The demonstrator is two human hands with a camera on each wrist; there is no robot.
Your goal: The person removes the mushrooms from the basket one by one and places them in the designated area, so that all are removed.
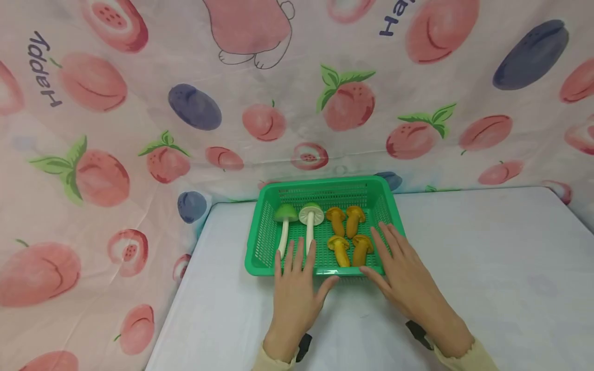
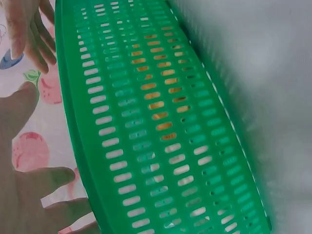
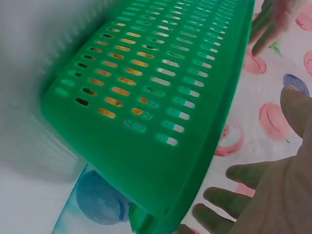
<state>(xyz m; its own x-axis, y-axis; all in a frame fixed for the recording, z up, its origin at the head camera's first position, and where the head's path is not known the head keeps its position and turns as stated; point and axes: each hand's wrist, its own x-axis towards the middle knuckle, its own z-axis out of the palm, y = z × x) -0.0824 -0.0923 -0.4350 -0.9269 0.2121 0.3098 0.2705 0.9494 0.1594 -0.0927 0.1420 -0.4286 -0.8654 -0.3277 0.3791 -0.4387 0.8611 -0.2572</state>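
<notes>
A green plastic basket [image 1: 343,271] with slotted walls [image 3: 122,165] sits on the white table. Two toy mushrooms with white stems lie in its left half, one green cap [image 1: 285,211] facing up and the other [image 1: 311,215] showing its pale gills. Several yellow-brown toy mushrooms [image 1: 340,250] are grouped in the right half. My left hand [image 1: 296,296] reaches over the front rim at the left, fingers straight and spread above the white stems. Over the right front corner, my right hand [image 1: 407,275] extends straight fingers beside the yellow-brown mushrooms. Neither hand holds anything.
Behind and to the left hangs a pale cloth [image 1: 287,123] printed with fruit, close to the basket's back rim. The white tabletop [image 1: 487,268] stretches out on both sides of the basket. Dark wrist straps [image 1: 303,347] show at both cuffs.
</notes>
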